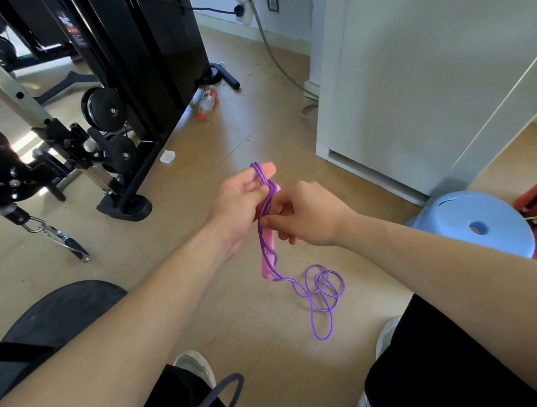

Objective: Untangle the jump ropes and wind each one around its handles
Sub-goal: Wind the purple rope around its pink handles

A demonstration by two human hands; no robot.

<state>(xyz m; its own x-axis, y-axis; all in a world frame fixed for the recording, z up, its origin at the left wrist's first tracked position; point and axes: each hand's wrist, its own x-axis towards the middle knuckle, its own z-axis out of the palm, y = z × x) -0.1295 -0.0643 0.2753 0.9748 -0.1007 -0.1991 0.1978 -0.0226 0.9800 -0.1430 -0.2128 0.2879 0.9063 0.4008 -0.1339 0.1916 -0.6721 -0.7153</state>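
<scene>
My left hand [238,203] grips the pink handles [268,254] of a jump rope upright in front of me, its thumb tip poking up through a purple loop. The purple rope [320,293] runs along the handles in a few turns, then hangs down in loose tangled loops above the floor. My right hand [309,213] pinches the rope against the handles at mid-height. A dark rope loop [224,401] lies over my left knee at the bottom.
A black cable machine [131,85] with pulleys and a hanging clip stands at the left. At the right are a white cabinet [429,65], a light blue stool [475,222] and an orange object with green straps. A plastic bottle [207,101] lies on the wood floor.
</scene>
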